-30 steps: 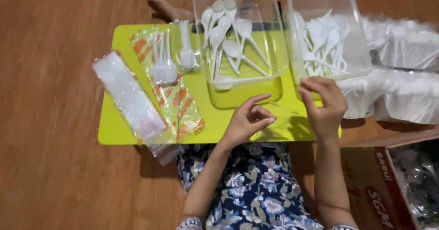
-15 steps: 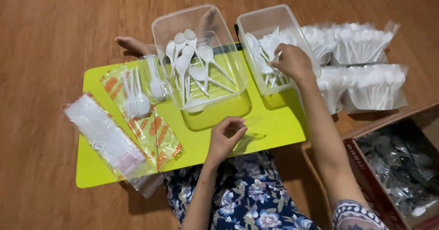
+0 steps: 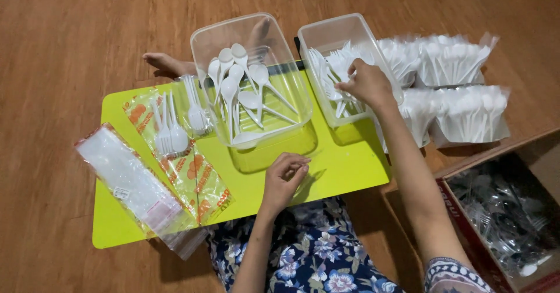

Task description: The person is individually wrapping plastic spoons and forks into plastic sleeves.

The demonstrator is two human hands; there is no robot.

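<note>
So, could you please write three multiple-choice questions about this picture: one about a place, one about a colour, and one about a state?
1. Where is the right hand?
A. In the clear tub of white plastic forks
B. In the cardboard box
C. On the floor

2. What colour is the small table?
A. Red
B. Lime green
C. Blue

3. How is the left hand?
A. Flat and spread on the floor
B. Gripping a spoon tub by its rim
C. Fingers curled together, over the table in front of the clear tub of white plastic spoons

Answers:
1 A: the hand reaches over the rim of the right tub, among the forks.
2 B: the bare tabletop shows bright yellow-green.
3 C: the fingertips are bunched above the table edge; whether they pinch anything cannot be told.
</note>
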